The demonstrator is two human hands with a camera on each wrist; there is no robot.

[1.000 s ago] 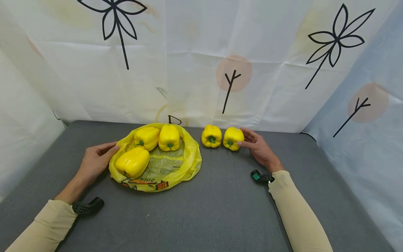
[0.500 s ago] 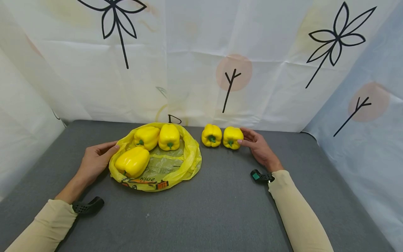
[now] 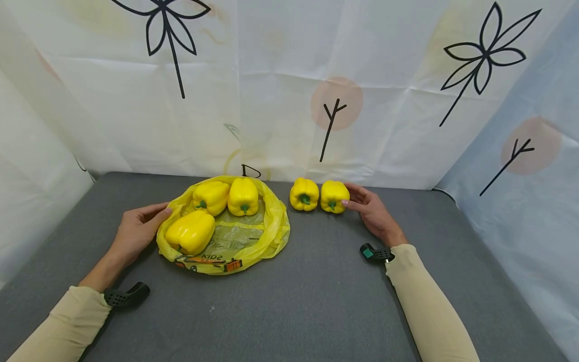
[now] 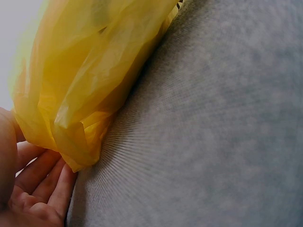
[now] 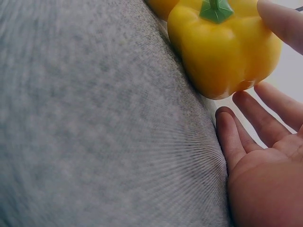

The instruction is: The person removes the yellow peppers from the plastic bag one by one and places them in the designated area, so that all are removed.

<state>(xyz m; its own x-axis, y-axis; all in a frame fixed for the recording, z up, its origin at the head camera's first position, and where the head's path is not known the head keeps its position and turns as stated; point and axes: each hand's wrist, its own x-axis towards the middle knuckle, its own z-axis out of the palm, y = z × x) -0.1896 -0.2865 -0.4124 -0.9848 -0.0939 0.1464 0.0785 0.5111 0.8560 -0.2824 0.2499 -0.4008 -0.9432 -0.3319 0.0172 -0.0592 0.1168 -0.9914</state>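
In the head view my left hand [image 3: 136, 232] pinches the left rim of a yellow plastic bag [image 3: 277, 226], thumb on top. The left wrist view shows the bag's folded edge [image 4: 90, 118] between thumb and fingers. Inside the open bag lie three yellow bell peppers, one in front [image 3: 190, 233], one behind it [image 3: 211, 197] and one at the back [image 3: 243, 197]. To the right of the bag, my right hand [image 3: 372, 211] holds another yellow bell pepper [image 3: 333, 195] by its right side. In the right wrist view the thumb and fingertips meet this pepper [image 5: 222, 52], its green stem facing forward.
One more yellow bell pepper [image 3: 304, 195] stands between the bag and the held pepper. Everything lies on a grey cloth-covered table [image 3: 289, 311]. A white printed curtain [image 3: 276, 100] rises behind the table's back edge, and further curtains hang at both sides.
The pepper at my right hand has shifted very slightly toward the back. Both hands, the bag and the other peppers stay nearly still.
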